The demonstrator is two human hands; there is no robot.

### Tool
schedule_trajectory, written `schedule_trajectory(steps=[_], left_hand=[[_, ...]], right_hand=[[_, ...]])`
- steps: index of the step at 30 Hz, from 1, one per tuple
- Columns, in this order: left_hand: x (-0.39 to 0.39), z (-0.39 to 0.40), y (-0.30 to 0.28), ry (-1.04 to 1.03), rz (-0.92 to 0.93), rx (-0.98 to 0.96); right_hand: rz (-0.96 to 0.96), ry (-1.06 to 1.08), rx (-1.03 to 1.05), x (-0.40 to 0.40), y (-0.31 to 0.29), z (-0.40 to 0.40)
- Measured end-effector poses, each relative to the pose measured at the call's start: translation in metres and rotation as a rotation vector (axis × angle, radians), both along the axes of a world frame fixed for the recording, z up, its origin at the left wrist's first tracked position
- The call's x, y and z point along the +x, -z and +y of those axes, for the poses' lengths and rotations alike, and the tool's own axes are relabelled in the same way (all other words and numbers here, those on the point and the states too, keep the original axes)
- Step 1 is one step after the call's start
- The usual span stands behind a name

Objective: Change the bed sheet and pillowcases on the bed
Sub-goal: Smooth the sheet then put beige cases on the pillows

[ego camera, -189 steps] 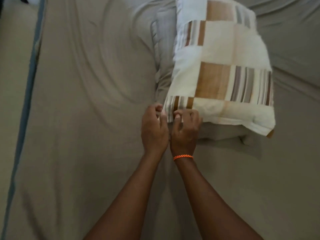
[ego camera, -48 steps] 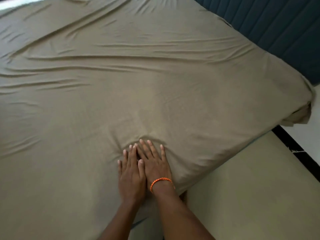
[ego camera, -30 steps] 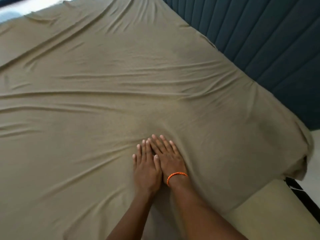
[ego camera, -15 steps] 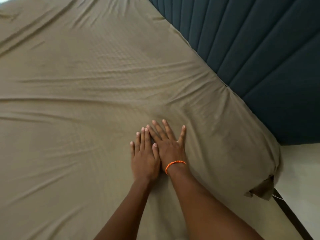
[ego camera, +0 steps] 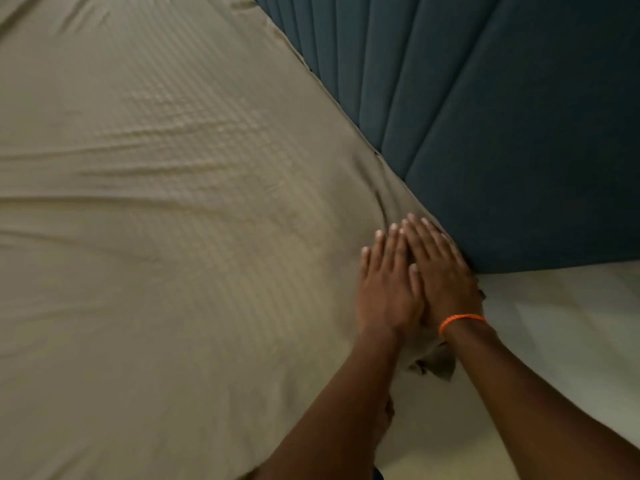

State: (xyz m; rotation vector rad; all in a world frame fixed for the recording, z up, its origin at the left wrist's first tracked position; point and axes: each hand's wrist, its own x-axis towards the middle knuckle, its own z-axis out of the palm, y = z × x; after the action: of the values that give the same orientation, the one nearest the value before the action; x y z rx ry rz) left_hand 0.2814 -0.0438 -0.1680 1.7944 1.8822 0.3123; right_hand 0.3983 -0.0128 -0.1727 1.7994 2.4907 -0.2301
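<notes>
An olive-tan bed sheet carries a faint woven pattern of small squares across its lit middle, with darker streaks where it creases. Behind it stands a deep teal headboard, its upholstery divided into plain panels by darker seams. A bright orange braided bracelet circles the wrist of the right hand, and the floor beside the bed is a pale cream.
</notes>
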Motion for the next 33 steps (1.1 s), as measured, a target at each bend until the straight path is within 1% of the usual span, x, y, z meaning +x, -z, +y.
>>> schedule_trajectory(steps=[2,4,5,6,8,10,11,12,13,14,15,16,17,18,20,22,23,24,25,27,28,30,31,32,33], left_hand=[[0.023,-0.004,-0.005,0.024,0.006,-0.029],[0.022,-0.007,-0.007,0.033,0.011,-0.039],[0.018,-0.007,-0.009,0.058,-0.005,-0.038],[0.014,-0.007,-0.009,0.086,-0.03,-0.035],[0.011,-0.009,-0.013,0.136,-0.064,-0.036],[0.011,-0.009,-0.013,0.188,-0.051,-0.049],[0.01,-0.008,-0.013,0.205,-0.04,-0.051],[0.011,-0.008,-0.012,0.22,-0.032,-0.051],[0.009,-0.008,-0.011,0.23,-0.03,-0.052],[0.007,-0.008,-0.01,0.239,-0.029,-0.052],[0.007,-0.009,-0.008,0.249,-0.033,-0.057],[0.006,-0.009,-0.008,0.251,-0.038,-0.053],[0.008,-0.01,-0.007,0.246,-0.036,-0.047],[0.009,-0.01,-0.005,0.237,-0.028,-0.032],[0.011,-0.011,-0.002,0.229,-0.003,-0.007],[0.011,-0.01,-0.002,0.239,0.017,0.006],[0.011,-0.01,-0.002,0.24,0.024,0.008],[0.012,-0.011,-0.002,0.241,0.029,0.009],[0.014,-0.012,-0.004,0.224,0.022,0.016],[0.02,-0.019,-0.014,0.125,-0.049,0.055],[0.025,-0.028,-0.02,0.054,-0.079,0.09],[0.037,-0.057,-0.029,-0.073,-0.129,0.159],[0.046,-0.077,-0.037,-0.144,-0.194,0.143],[0.058,-0.094,-0.043,-0.231,-0.291,0.061],[0.072,-0.105,-0.049,-0.35,-0.368,-0.061]], right_hand=[[0.013,-0.029,-0.001,0.021,-0.006,-0.007],[0.078,-0.021,0.016,0.019,-0.004,-0.01],[0.15,0.032,0.034,0.016,-0.003,-0.013],[0.269,0.12,0.054,0.011,-0.003,-0.018],[0.543,0.41,0.125,0.006,-0.001,-0.041],[0.718,0.822,0.27,0.005,0.006,-0.073],[0.837,1.054,0.303,0.005,0.007,-0.088],[1.017,1.271,0.269,0.005,0.007,-0.102],[1.199,1.396,0.156,0.006,0.007,-0.113],[1.354,1.404,0.005,0.004,0.007,-0.121],[1.417,1.322,-0.139,0.003,0.004,-0.127],[1.42,1.207,-0.235,0.001,0.003,-0.131],[1.38,1.144,-0.29,0.003,0.004,-0.131],[1.334,1.13,-0.325,0.006,0.007,-0.128],[1.107,1.127,-0.343,0.015,0.015,-0.119],[0.805,1.008,-0.375,0.026,0.021,-0.118],[0.666,0.961,-0.353,0.029,0.019,-0.12],[0.564,0.961,-0.299,0.038,0.02,-0.123],[0.507,1.024,-0.216,0.05,0.016,-0.122],[0.469,1.259,-0.038,0.083,0.007,-0.112],[0.457,1.347,0.014,0.098,0.002,-0.102],[0.468,1.399,-0.038,0.11,-0.002,-0.081],[0.478,1.436,-0.052,0.106,-0.001,-0.075],[0.521,1.466,-0.045,0.101,-0.003,-0.07],[0.592,1.483,-0.046,0.092,0.002,-0.068]])
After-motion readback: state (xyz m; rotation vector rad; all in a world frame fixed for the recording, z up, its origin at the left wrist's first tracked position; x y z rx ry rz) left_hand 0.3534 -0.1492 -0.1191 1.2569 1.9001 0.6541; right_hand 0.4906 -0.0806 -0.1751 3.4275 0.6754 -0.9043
